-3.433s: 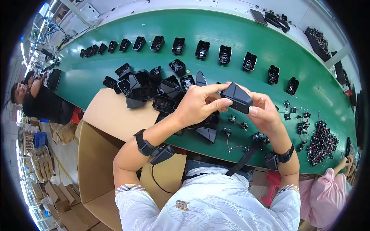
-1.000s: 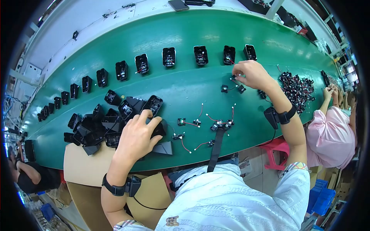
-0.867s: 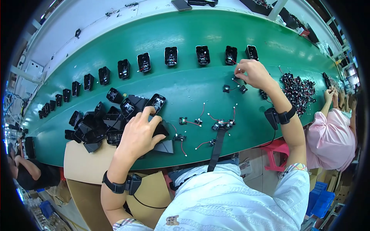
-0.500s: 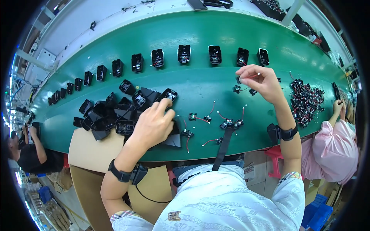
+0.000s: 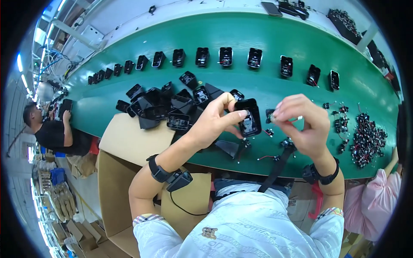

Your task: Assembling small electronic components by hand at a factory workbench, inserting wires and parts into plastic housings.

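Note:
My left hand (image 5: pixel 218 117) grips a black plastic housing (image 5: pixel 249 120) by its left side, the hollow face turned up toward me. Just right of it, my right hand (image 5: pixel 303 122) pinches a small circuit board with wires (image 5: pixel 270 115) between thumb and fingertips. The board is apart from the housing. Left of my left hand lies a heap of black housings (image 5: pixel 155 105). Beneath and beside my right hand are several loose wired boards (image 5: pixel 286 142) on the green table, and a big pile of them (image 5: pixel 368 139) sits farther right.
A row of black housings (image 5: pixel 202 56) curves along the far part of the green table (image 5: pixel 241 32). An open cardboard box (image 5: pixel 129 185) stands at the near left edge. One person (image 5: pixel 60 129) works at the far left; another in pink (image 5: pixel 380 198) is at the right.
My left hand has lifted a housing off the heap and brought it rightward. My right hand has come nearer with the small board. The whole view has swung left.

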A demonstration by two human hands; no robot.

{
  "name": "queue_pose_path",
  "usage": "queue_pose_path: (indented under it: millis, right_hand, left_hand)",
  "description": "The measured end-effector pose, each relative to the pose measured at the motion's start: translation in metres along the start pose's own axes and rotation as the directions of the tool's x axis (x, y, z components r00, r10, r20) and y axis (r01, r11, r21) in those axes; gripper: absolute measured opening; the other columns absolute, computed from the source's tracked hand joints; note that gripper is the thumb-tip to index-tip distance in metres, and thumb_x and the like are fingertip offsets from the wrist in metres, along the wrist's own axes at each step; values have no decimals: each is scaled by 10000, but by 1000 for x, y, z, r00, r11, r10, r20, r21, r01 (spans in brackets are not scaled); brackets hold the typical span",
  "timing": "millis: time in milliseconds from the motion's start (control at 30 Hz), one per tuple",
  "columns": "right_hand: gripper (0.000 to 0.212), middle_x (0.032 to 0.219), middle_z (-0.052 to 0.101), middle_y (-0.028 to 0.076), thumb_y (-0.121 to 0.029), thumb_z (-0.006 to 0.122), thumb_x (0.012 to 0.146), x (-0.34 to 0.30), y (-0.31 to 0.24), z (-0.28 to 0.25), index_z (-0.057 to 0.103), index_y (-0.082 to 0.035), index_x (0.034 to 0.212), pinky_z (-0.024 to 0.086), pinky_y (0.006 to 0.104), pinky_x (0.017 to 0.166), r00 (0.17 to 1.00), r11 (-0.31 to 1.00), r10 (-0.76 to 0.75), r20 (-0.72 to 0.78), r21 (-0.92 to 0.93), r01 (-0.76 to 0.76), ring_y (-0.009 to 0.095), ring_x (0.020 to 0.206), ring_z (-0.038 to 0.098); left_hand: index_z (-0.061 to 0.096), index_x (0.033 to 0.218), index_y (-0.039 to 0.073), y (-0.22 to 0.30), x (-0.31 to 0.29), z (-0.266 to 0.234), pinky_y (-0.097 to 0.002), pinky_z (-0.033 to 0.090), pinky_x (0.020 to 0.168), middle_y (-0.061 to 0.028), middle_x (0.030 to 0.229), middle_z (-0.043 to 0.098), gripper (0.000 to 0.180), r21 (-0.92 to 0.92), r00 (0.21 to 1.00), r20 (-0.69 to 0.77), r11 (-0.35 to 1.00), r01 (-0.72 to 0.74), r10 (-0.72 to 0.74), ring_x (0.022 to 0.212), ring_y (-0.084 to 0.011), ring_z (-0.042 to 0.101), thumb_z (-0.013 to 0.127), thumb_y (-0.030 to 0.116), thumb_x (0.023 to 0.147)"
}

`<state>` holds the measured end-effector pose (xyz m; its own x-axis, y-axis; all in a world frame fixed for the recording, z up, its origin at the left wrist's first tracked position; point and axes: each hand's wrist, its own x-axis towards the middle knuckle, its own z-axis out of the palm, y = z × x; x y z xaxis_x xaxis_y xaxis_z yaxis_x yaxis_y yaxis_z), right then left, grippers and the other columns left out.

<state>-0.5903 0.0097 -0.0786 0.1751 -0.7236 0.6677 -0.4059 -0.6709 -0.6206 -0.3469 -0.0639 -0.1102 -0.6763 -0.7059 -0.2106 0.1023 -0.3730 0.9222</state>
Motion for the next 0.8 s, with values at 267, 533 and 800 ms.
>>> queue_pose_path:
  millis: [267, 533, 800]
  right_hand:
    - [246, 886, 773, 25, 67, 847, 702, -5, -2, 40, 717, -82, 849, 528, 312, 729, 998, 1000, 8, 57, 8, -8, 209, 838, 661]
    - [277, 867, 773, -8, 74, 819, 655, -2, -5, 42, 713, -106, 837, 466, 305, 723, 992, 988, 88, 90, -138, -75, 190, 784, 602]
    - [306, 923, 764, -10, 43, 829, 635, -7, -7, 42, 718, -110, 876, 471, 337, 717, 984, 950, 72, 161, -311, -19, 225, 814, 607]
  left_hand:
    - [469, 1401, 8, 2, -7, -6, -290, 631, 756, -88, 1118, 590, 569, -19, 987, 83, 991, -133, 134, 959, -139, 665, 752, 241, 966]
    - [576, 1320, -16, 7, -6, -10, -276, 625, 705, -76, 1106, 583, 521, 136, 977, 74, 969, -208, 199, 889, -134, 688, 796, 246, 927]
    - [596, 1280, -30, 4, -4, -4, -254, 602, 664, -87, 1127, 588, 503, 233, 984, 69, 957, -174, 162, 863, -132, 698, 817, 223, 906]
